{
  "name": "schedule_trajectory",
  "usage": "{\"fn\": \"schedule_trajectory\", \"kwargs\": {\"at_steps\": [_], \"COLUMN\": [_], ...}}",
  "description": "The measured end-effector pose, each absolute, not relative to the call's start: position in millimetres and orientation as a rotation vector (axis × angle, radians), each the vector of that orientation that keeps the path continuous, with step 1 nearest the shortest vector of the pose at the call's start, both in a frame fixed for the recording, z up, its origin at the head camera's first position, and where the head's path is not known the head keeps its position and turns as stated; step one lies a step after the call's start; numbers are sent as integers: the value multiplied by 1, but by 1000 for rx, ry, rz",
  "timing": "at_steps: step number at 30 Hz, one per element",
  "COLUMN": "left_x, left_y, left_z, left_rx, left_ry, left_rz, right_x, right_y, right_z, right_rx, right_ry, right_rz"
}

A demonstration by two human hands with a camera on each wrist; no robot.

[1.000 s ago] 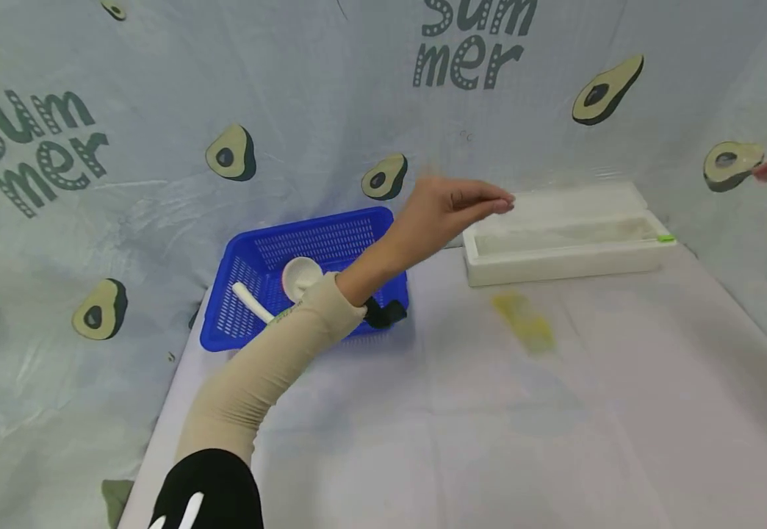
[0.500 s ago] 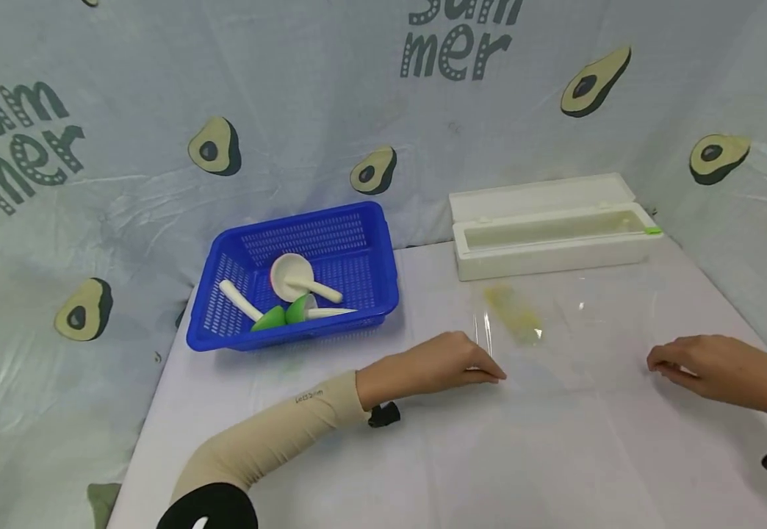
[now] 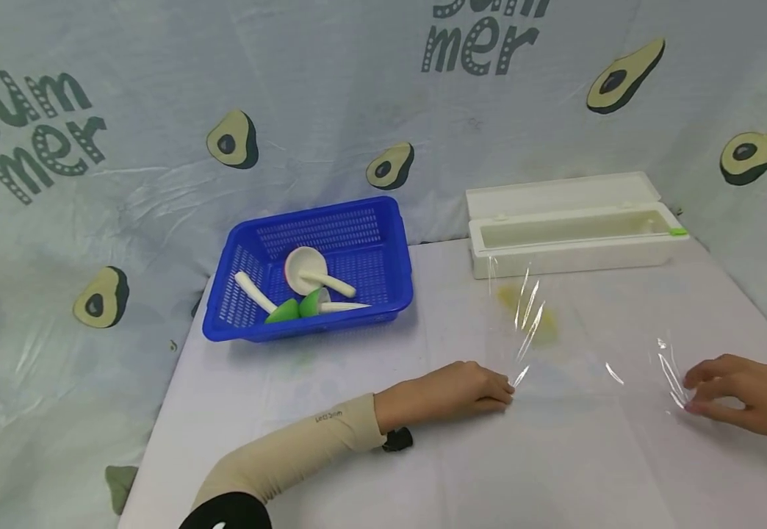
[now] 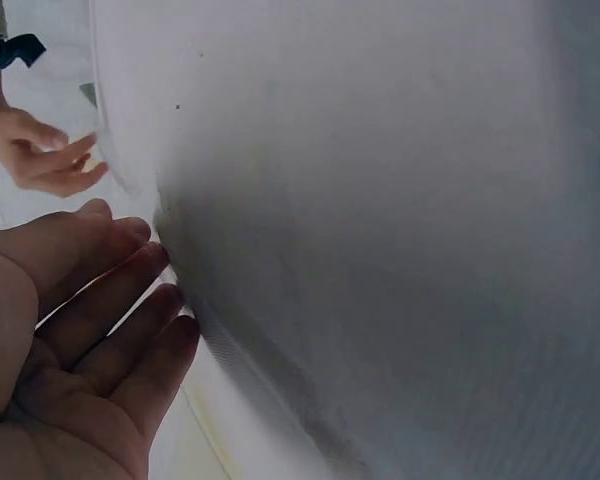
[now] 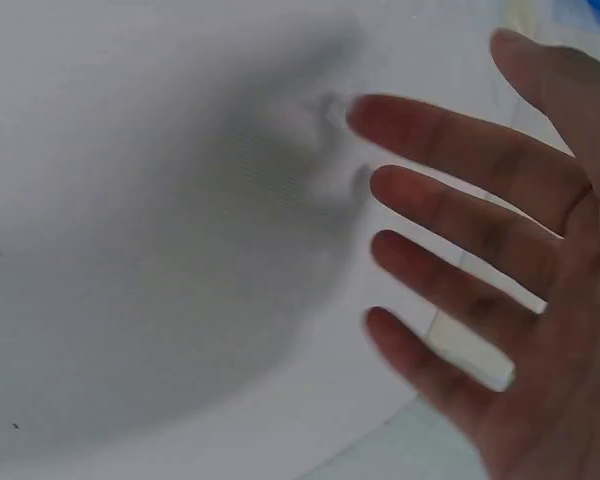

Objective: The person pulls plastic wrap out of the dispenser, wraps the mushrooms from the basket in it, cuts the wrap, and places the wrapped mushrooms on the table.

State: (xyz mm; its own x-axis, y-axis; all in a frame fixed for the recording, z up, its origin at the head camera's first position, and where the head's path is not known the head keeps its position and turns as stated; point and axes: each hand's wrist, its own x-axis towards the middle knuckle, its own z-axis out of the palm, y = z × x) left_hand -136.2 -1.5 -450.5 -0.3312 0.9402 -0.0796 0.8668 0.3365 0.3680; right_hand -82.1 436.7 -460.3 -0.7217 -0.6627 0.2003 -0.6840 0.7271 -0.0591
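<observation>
Both hands, the left hand (image 3: 463, 387) and the right hand (image 3: 740, 393), rest with straight fingers on the side edges of the plastic film (image 3: 588, 353), which stretches flat between them, equally near to both.

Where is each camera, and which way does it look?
Head view: on the person's head, looking forward and down at the white-covered table, blue plastic basket, clear plastic film; shows left hand and right hand.
Left wrist view: on the left wrist, looking along the open left hand across the cloth.
Right wrist view: on the right wrist, looking past the spread right hand at the cloth.
Shared: head and left wrist views both show the right hand.
</observation>
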Motion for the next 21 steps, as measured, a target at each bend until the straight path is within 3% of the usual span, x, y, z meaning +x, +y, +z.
{"fn": "schedule_trajectory", "kwargs": {"at_steps": [7,21], "left_x": [-134,-129], "left_y": [-8,-88], "left_z": [-447,-428], "left_rx": [1624,1336], "left_ry": [2299,2583], "left_rz": [369,645], "right_x": [-89,-92], "right_y": [413,420], "right_z": [-454,-497], "right_rx": [786,773], "right_ry": [-2826,-3006], "right_rz": [70,151]}}
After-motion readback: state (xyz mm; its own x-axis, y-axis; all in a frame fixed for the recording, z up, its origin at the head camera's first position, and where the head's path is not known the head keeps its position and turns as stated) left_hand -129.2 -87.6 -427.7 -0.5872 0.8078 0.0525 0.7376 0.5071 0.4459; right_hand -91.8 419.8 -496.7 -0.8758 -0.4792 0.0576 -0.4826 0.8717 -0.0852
